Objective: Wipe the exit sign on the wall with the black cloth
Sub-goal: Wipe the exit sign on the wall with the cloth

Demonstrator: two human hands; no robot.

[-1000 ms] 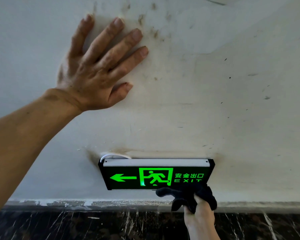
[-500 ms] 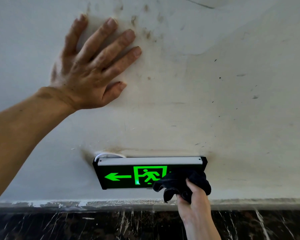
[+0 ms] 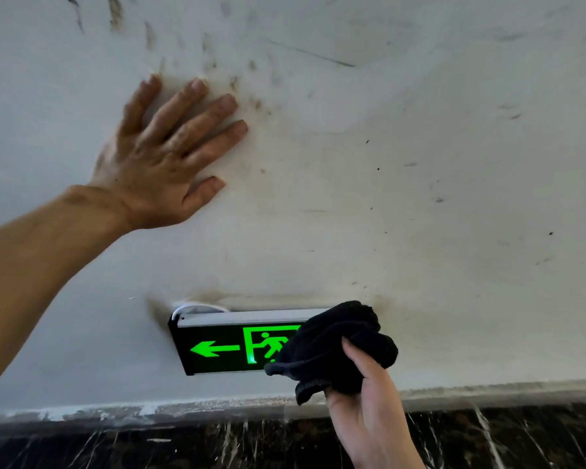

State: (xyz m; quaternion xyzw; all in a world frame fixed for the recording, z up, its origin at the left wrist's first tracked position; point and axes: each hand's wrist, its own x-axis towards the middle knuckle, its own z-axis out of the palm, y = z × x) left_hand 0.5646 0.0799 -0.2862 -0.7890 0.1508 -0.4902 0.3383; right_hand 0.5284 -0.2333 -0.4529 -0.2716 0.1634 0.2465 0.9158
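A black exit sign [image 3: 224,346] with a glowing green arrow and running figure is fixed low on the white wall [image 3: 420,198]. My right hand [image 3: 369,407] grips a bunched black cloth [image 3: 335,346] and presses it over the sign's right half, hiding the lettering there. My left hand [image 3: 163,157] lies flat on the wall well above and left of the sign, fingers spread, holding nothing.
The wall bears dark smudges and scuffs around my left hand and beside the sign's ends. A white cable loop [image 3: 197,308] sits behind the sign's top left corner. Below runs a dark marbled skirting band [image 3: 183,445] with a chipped grey edge.
My right hand rose from under the sign's lower right corner and brought the cloth up over its right half. My left hand stayed pressed on the wall.
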